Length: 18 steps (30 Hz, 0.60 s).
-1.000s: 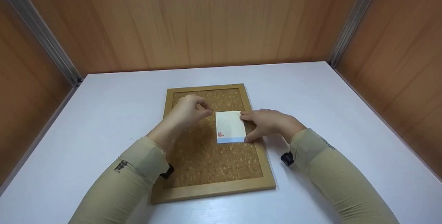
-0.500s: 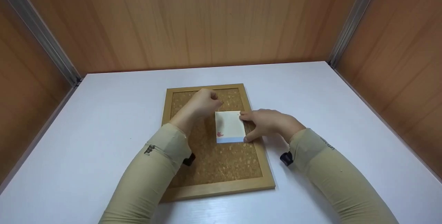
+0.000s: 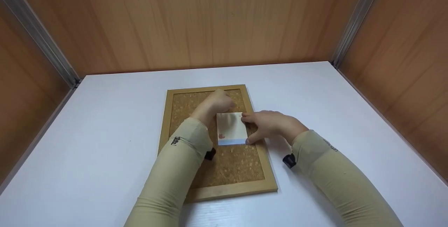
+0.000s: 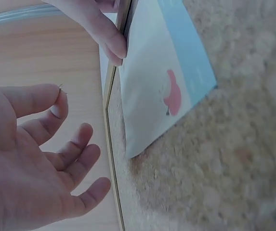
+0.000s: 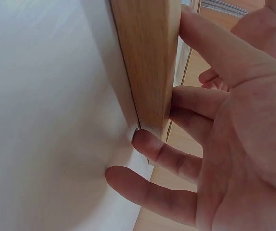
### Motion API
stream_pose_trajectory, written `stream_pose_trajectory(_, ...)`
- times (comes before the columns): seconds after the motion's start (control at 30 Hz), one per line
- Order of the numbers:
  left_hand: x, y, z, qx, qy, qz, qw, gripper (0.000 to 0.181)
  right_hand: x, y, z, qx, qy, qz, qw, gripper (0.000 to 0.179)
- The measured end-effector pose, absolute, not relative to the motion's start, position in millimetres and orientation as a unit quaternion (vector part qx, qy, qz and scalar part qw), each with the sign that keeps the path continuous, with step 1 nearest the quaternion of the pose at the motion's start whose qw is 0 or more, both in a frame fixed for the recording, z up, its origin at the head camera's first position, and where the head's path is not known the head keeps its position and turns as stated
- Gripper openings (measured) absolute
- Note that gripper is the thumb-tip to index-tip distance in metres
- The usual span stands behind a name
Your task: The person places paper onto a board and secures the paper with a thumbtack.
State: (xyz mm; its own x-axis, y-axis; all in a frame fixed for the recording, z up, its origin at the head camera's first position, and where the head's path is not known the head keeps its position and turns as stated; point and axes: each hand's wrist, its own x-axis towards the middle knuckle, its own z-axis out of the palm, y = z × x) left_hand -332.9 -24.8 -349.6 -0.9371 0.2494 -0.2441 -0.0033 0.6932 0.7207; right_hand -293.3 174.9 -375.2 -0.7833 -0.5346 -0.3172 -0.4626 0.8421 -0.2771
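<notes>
A wood-framed corkboard (image 3: 236, 166) lies flat on the white table. On its right half is a white paper note (image 3: 231, 128) with a blue bottom band and a small red print. My left hand (image 3: 218, 102) hovers over the board at the note's top edge. In the left wrist view, its thumb and forefinger pinch a tiny pin (image 4: 61, 89), mostly hidden by the fingertips; the other fingers are loosely bent. My right hand (image 3: 271, 125) rests across the board's right frame, thumb and fingertips pressing the note's right corners. Its lower fingers (image 5: 128, 183) extend to the tabletop.
The white table (image 3: 115, 125) stretches around the board. Wood-grain panels (image 3: 210, 20) stand at the back and both sides, joined by metal corner posts (image 3: 360, 16). A black wrist strap piece (image 3: 289, 160) shows under the right sleeve.
My left hand has moved right across the board to the note's top edge, the pin still pinched. My right hand and the note have stayed in place.
</notes>
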Motion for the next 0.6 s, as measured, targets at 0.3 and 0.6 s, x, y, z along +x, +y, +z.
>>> stream_pose_trajectory(0.3,-336.8,-19.7,-354.3,0.058,0.925,0.319,0.197,0.031,-292.7,175.1,-376.0,-0.265,0.939,-0.104,0.193,0.078)
stream_pose_trajectory(0.6,-336.6,-13.3,-356.3,0.049,0.930,0.290,0.220,0.035,-290.1,180.0,-374.4,-0.271,0.939,-0.098,0.188,0.083)
